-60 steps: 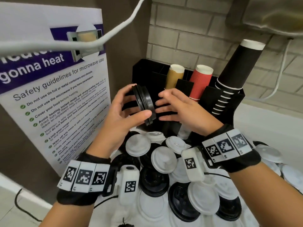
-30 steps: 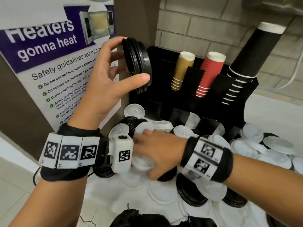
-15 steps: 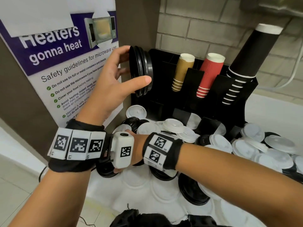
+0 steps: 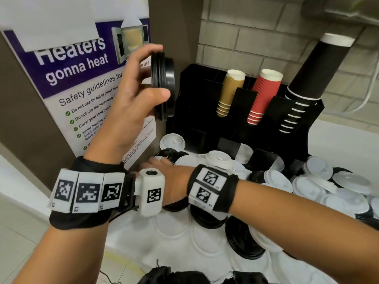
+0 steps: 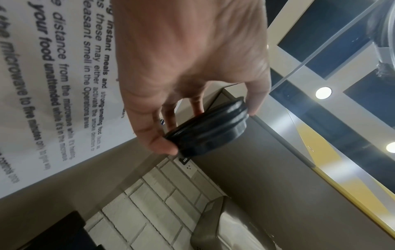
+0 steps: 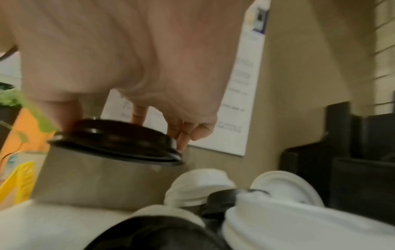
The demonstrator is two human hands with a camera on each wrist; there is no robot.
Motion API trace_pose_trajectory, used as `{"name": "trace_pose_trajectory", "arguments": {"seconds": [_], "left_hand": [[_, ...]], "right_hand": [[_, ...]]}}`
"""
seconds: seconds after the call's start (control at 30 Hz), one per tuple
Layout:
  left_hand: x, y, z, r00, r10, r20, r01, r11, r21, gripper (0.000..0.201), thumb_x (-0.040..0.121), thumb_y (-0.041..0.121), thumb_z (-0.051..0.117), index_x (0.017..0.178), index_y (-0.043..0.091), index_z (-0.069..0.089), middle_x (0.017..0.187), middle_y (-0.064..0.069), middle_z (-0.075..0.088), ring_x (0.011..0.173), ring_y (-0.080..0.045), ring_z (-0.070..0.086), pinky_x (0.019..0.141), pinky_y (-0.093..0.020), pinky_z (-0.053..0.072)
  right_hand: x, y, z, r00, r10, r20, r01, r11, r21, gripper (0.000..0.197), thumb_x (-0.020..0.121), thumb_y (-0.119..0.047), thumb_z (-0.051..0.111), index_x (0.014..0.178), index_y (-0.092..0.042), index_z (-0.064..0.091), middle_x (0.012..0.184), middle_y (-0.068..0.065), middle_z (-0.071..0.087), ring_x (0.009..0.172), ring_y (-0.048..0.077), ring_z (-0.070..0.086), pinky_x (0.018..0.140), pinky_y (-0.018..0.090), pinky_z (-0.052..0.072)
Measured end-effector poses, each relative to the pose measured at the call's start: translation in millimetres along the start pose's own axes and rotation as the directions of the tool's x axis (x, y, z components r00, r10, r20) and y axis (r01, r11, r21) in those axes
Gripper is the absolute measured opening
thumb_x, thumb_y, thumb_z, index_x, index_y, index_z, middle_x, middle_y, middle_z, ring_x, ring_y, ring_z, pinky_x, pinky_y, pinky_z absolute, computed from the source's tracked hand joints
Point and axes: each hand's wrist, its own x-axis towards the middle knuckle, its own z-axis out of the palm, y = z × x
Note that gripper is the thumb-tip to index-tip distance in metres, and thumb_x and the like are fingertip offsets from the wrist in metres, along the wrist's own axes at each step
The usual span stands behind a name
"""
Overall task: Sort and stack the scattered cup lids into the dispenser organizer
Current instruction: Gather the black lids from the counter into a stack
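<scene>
Organizer: black plastic dispenser organizer [image 4: 207, 111] against the brick wall, paper cup stacks in its top slots.
Loose lids: white and black round plastic lids [image 4: 320, 187] heaped just before the organizer.
Left hand [image 4: 131, 103]: raised left of the organizer, thumb and fingers pinching a small stack of black lids [image 4: 164, 85] on edge.
Right hand [image 6: 119, 67]: low, left of the organizer, fingertips gripping a single black lid [image 6: 115, 142] by its rim.

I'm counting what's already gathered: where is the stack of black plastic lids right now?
The stack of black plastic lids is on edge in the left hand, left in the head view, between the microwave safety poster and the black dispenser organizer.
</scene>
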Motion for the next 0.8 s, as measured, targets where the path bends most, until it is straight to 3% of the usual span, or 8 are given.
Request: {"name": "trace_pose_trajectory", "arguments": {"seconds": [0.07, 0.23, 0.3, 0.37, 0.47, 0.53, 0.67, 0.8], "left_hand": [[2, -2, -2, 1.0, 0.006, 0.002, -0.006, 0.999, -0.043, 0.059, 0.07, 0.028, 0.053, 0.129, 0.024, 0.044, 0.111, 0.008, 0.051, 0.096, -0.01, 0.053, 0.073, -0.027, 0.051], [-4, -21, 14, 0.991, -0.112, -0.079, 0.1, 0.985, -0.14, 0.054, 0.067, 0.041, 0.048, 0.118, 0.026, 0.054, 0.103, 0.007, 0.057, 0.089, -0.003, 0.057, 0.07, -0.02, 0.048], [-9, -36, 24, 0.968, -0.216, -0.128, 0.194, 0.968, -0.16, 0.053, 0.067, 0.045, 0.052, 0.117, 0.028, 0.054, 0.107, 0.006, 0.058, 0.096, -0.006, 0.057, 0.078, -0.023, 0.046], [-15, -52, 34, 0.934, -0.326, -0.148, 0.295, 0.935, -0.197, 0.048, 0.074, 0.043, 0.054, 0.12, 0.028, 0.054, 0.112, 0.004, 0.06, 0.105, -0.009, 0.058, 0.085, -0.028, 0.045], [-25, -70, 44, 0.892, -0.439, -0.107, 0.396, 0.874, -0.28, 0.041, 0.081, 0.044, 0.049, 0.119, 0.032, 0.058, 0.117, 0.003, 0.067, 0.112, -0.014, 0.062, 0.084, -0.03, 0.05], [-30, -75, 47, 0.879, -0.472, -0.062, 0.432, 0.846, -0.313, 0.044, 0.083, 0.047, 0.048, 0.123, 0.033, 0.059, 0.122, 0.0, 0.068, 0.116, -0.016, 0.062, 0.09, -0.035, 0.051], [-32, -76, 53, 0.87, -0.491, -0.05, 0.448, 0.827, -0.339, 0.057, 0.085, 0.047, 0.046, 0.136, 0.022, 0.054, 0.124, -0.006, 0.068, 0.117, -0.021, 0.063, 0.084, -0.032, 0.054], [-32, -74, 58, 0.867, -0.487, -0.107, 0.428, 0.837, -0.341, 0.059, 0.085, 0.046, 0.044, 0.138, 0.021, 0.05, 0.132, -0.01, 0.061, 0.123, -0.027, 0.058, 0.103, -0.052, 0.046]], "right_hand": [[-18, 11, -16, 0.988, -0.024, -0.153, 0.029, 0.999, 0.026, 0.063, 0.089, -0.047, 0.058, 0.144, -0.026, 0.035, 0.124, 0.009, 0.043, 0.115, 0.027, 0.036, 0.095, 0.041, 0.028], [-64, 65, -43, 0.933, 0.265, -0.244, -0.175, 0.926, 0.335, 0.05, 0.097, -0.039, 0.047, 0.145, -0.034, 0.031, 0.108, -0.003, 0.046, 0.112, 0.028, 0.042, 0.097, 0.038, 0.034], [-77, 80, -49, 0.871, 0.382, -0.309, -0.165, 0.819, 0.549, 0.044, 0.1, -0.041, 0.041, 0.143, -0.034, 0.035, 0.107, -0.007, 0.052, 0.107, 0.022, 0.05, 0.093, 0.032, 0.039], [-86, 85, -52, 0.808, 0.478, -0.346, -0.062, 0.652, 0.756, 0.045, 0.098, -0.048, 0.038, 0.142, -0.037, 0.037, 0.116, 0.003, 0.06, 0.103, 0.021, 0.059, 0.084, 0.031, 0.048], [-96, 78, -51, 0.813, 0.468, -0.345, 0.114, 0.452, 0.884, 0.049, 0.088, -0.048, 0.049, 0.136, -0.041, 0.039, 0.114, 0.015, 0.059, 0.096, 0.023, 0.064, 0.076, 0.032, 0.054], [-100, 73, -49, 0.828, 0.415, -0.378, 0.173, 0.452, 0.875, 0.047, 0.091, -0.032, 0.06, 0.131, -0.045, 0.04, 0.118, 0.018, 0.053, 0.1, 0.023, 0.063, 0.081, 0.032, 0.056], [-103, 71, -45, 0.825, 0.348, -0.445, 0.224, 0.522, 0.823, 0.059, 0.084, -0.008, 0.069, 0.126, -0.043, 0.047, 0.118, -0.003, 0.055, 0.107, 0.018, 0.063, 0.088, 0.036, 0.056], [-100, 65, -44, 0.816, 0.345, -0.463, 0.253, 0.507, 0.824, 0.062, 0.078, -0.005, 0.076, 0.125, -0.037, 0.051, 0.117, -0.006, 0.054, 0.106, 0.015, 0.063, 0.084, 0.036, 0.058]]}}
